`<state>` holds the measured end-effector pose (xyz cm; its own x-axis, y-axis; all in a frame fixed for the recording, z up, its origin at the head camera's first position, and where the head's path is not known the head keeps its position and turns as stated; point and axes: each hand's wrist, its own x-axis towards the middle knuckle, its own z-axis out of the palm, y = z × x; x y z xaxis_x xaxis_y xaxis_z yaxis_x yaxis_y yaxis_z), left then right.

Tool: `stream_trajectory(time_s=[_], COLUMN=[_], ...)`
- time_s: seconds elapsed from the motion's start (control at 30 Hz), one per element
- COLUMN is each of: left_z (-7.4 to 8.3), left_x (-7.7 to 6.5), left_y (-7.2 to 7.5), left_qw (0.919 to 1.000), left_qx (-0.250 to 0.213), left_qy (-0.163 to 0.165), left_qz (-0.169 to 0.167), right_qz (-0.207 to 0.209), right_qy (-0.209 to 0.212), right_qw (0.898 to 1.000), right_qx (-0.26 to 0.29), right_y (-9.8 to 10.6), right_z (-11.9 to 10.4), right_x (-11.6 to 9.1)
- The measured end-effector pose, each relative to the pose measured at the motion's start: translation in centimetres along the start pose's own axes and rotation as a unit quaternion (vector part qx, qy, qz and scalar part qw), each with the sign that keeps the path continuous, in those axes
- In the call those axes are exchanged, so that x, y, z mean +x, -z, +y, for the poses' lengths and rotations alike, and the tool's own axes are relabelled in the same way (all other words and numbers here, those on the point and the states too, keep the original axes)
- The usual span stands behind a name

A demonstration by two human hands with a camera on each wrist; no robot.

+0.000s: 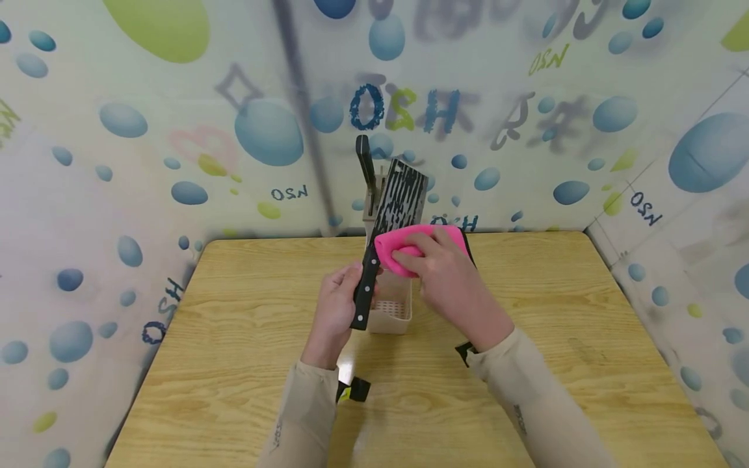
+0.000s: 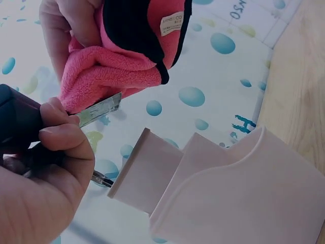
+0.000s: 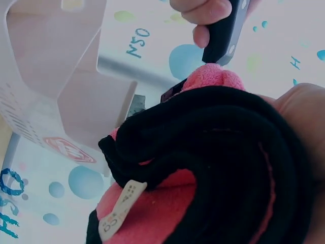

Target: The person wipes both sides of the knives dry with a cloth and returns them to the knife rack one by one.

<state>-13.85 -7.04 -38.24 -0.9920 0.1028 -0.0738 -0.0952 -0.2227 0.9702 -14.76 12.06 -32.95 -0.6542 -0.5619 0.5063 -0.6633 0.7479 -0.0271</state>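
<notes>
Beyond beige sleeves [image 1: 541,403], the left hand [image 1: 335,309] grips a streaked metal cleaver [image 1: 404,192] by its black handle [image 1: 365,292]; the right hand [image 1: 453,279] clutches a pink-and-black plush cloth [image 1: 387,247] against the blade's base. Its label [image 2: 172,23] partly reads "CO". Behind: cream plastic knife holder [image 1: 389,324], blue-spotted wall [image 1: 509,159] lettered "OSH".

A wooden table [image 1: 585,292] fills the lower middle of the head view, a pale plastic holder [image 1: 389,324] standing near its far edge at the centre. A black handle [image 1: 364,156] rises at the holder's back, just above centre. Behind, a pale wall [image 1: 497,162] with blue and green ovals and painted letters [image 1: 404,109] spans the top and both sides.
</notes>
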Motion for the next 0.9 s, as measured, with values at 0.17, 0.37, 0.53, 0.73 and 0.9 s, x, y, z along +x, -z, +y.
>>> stream_trajectory(time_s=[0.17,0.37,0.53,0.73,0.9], left_z=[0.0,0.1,0.1,0.1,0.0], left_x=[-0.2,-0.4,-0.2,-0.1,-0.1], left_y=[0.0,0.0,0.2,0.5,0.8], left_qw=[0.9998,0.9994,0.9993,0.9994,0.9994], left_qx=[0.018,0.033,0.036,0.034,0.032], left_qy=[-0.004,-0.002,0.001,0.001,0.008], left_qz=[-0.008,-0.009,-0.006,-0.011,-0.006], right_qz=[-0.019,-0.038,-0.032,-0.012,-0.007], right_qy=[-0.028,-0.046,-0.029,0.0,-0.009], right_qw=[0.999,0.998,0.999,1.0,1.0], right_qx=[0.001,-0.007,0.01,0.015,0.021], right_y=[0.1,-0.1,-0.3,-0.6,-1.2], right_z=[0.7,1.4,1.0,0.1,0.4], right_x=[0.5,1.1,1.0,1.0,1.2])
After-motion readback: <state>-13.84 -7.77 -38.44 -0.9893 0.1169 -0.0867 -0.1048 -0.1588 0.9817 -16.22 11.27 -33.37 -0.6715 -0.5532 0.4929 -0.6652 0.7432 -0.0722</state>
